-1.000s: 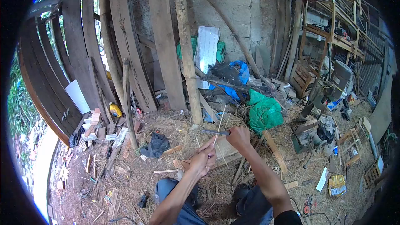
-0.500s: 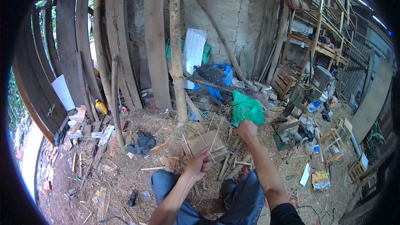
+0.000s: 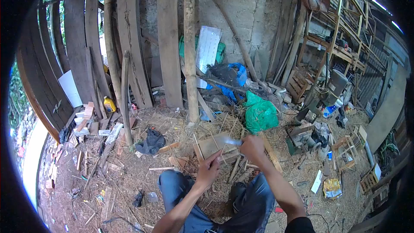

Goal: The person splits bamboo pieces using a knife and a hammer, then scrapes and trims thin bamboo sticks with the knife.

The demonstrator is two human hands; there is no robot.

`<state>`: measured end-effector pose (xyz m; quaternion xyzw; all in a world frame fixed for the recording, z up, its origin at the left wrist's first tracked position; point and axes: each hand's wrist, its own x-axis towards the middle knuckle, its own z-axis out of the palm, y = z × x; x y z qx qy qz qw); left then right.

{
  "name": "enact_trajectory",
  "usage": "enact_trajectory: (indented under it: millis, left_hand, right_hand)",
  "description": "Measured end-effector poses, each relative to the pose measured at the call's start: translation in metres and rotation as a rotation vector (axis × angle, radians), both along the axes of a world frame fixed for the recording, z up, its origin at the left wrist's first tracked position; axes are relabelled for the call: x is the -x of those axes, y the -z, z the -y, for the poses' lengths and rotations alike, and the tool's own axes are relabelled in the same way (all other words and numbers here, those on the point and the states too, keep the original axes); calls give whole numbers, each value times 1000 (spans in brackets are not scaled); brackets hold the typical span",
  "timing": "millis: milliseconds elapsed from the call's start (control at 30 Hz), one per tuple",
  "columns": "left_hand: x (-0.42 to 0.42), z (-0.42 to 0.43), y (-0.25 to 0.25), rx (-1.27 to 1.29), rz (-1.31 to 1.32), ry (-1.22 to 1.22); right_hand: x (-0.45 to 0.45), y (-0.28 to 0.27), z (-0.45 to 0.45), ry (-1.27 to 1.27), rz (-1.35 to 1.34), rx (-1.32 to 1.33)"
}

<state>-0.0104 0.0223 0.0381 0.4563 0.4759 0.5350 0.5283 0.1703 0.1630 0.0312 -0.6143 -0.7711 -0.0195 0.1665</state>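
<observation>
My right hand (image 3: 253, 149) is closed around a knife (image 3: 233, 141), whose bright blade points left and is partly blurred. Lower and to the left, my left hand (image 3: 208, 171) pinches a thin stick (image 3: 223, 152) between thumb and fingers; the blade is close to it, but I cannot tell whether they touch. Just beyond both hands, a flat brown board (image 3: 208, 147) lies on the ground with other thin sticks around it. My bent legs in blue jeans (image 3: 174, 190) are below my forearms.
A green plastic bag (image 3: 261, 114) lies beyond my right hand. A black cloth or bag (image 3: 151, 141) is to the left. Upright planks (image 3: 170, 43) and a wooden post (image 3: 189, 51) stand ahead. Wooden frames (image 3: 345, 153) and a yellow packet (image 3: 332, 187) are on the right.
The knife blade has come into clear view as my right hand shifted slightly down. My left hand's index finger now points out along the stick. The whole view has shifted a little.
</observation>
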Motion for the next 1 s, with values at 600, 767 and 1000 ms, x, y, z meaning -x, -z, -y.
enact_trajectory:
  millis: [600, 767, 1000]
  left_hand:
    - [-12, 19, 17, -49, -109, 62]
    - [-12, 30, -5, -15, -105, 82]
    - [-5, 40, 5, -188, -239, 130]
  right_hand:
    - [-58, -29, -15, 272, -84, 81]
    - [-60, -15, -13, -35, -637, -205]
    - [-20, -72, 39, -309, -1490, 669]
